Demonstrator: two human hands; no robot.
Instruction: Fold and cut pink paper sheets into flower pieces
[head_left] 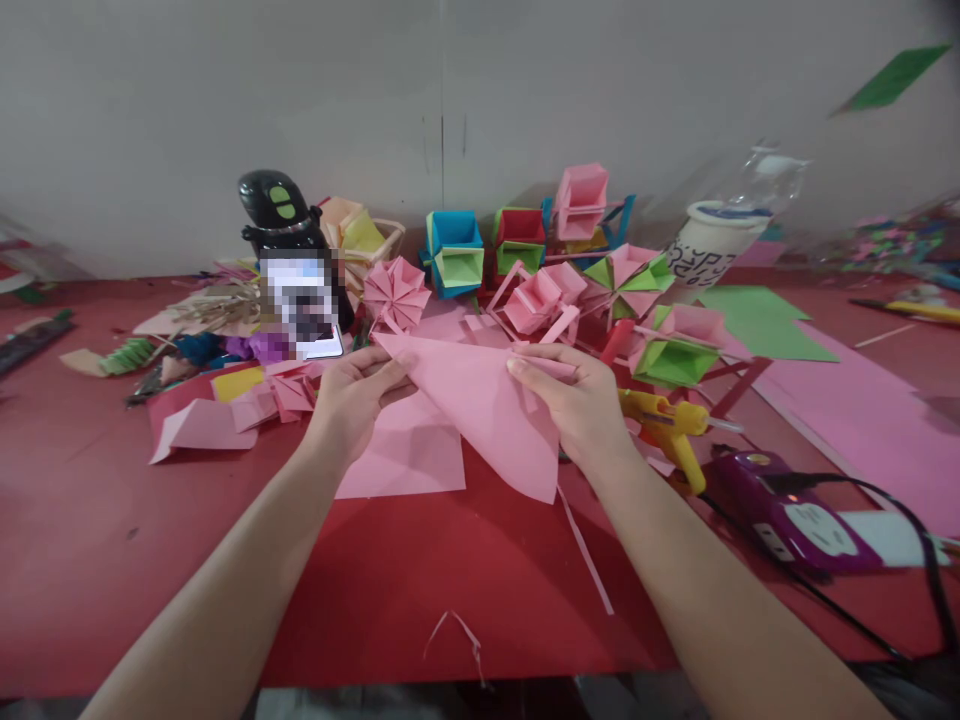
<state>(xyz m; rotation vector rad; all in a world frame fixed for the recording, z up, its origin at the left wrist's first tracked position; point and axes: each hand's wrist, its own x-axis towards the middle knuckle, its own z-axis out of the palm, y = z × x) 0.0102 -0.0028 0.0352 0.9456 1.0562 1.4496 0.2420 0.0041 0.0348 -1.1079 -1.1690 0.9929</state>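
Observation:
A sheet of pink paper (491,400), folded into a triangle, is held up over the table between my two hands. My left hand (360,395) pinches its left corner with thumb and fingers. At the upper right edge, my right hand (570,395) grips the same paper, thumb on the near face. The lower point of the paper curves down toward me. Beneath it lies another flat pink sheet (412,450), partly covered by the held one. A thin pink paper strip (585,550) rests on the red table (360,600) below my right hand.
Folded paper models stand behind, among them a blue and green box (454,250) and a pink pinwheel shape (396,293). A phone (304,300) leans on a black figurine (281,205). To the right are a yellow glue gun (667,425), a purple power strip (795,515) with cables and a white cup (709,245).

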